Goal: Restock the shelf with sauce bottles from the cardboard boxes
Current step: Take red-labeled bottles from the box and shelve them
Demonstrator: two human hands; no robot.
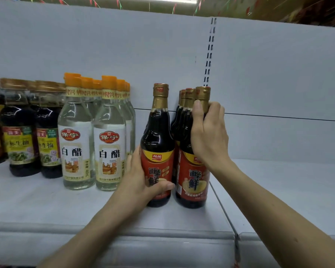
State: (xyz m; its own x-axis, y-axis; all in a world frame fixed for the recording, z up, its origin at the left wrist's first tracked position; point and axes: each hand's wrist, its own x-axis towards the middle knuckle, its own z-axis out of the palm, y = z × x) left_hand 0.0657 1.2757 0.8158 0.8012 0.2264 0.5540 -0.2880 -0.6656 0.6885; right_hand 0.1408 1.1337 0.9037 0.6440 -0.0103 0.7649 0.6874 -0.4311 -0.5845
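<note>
Our left hand [138, 182] grips the single sauce bottle [158, 151]; we slide it flush beside the row [191, 151], whose front neck our right hand [209, 132] clasps steady.

A pale grey shelf [46, 200] spans the lower frame. Standing on it from the left: dark soy sauce bottles [23, 140], clear white vinegar bottles [75, 144] at centre-left, and red-labelled dark sauce bottles [158, 151] at centre.
</note>
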